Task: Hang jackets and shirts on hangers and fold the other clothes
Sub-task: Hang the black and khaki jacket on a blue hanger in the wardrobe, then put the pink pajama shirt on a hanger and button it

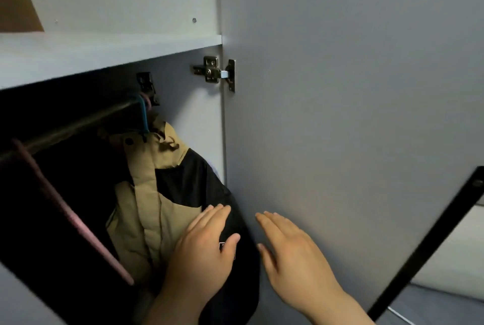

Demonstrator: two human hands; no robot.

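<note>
— Where is the jacket (pixel 157 193) to be found?

— It is seen inside the wardrobe, hung from a teal hanger (pixel 143 118) whose hook is looped over the dark rail (pixel 65 128). The tan front and the black shoulder and sleeve panels are turned toward the open side, close to the inner wall below the shelf (pixel 104 52).

— How is the left hand (pixel 204 251) held?

— It is laid flat, fingers straight and together, over the black sleeve of the jacket. Nothing is gripped; whether the palm is pressed on the cloth or only held just above it cannot be told.

— And the right hand (pixel 288 246)?

— It is held out flat as well, fingers extended, just beside the jacket's black edge and in front of the grey door (pixel 340 89). Nothing is held in it, and contact with the door cannot be confirmed.

— What else is shown?

— A metal hinge (pixel 214 72) is fixed where the door meets the wardrobe's side. A pink hanger (pixel 70 214) is seen in blur at the left, slanted across the dark interior. A black bar (pixel 432 241) is crossed diagonally at the lower right.
</note>
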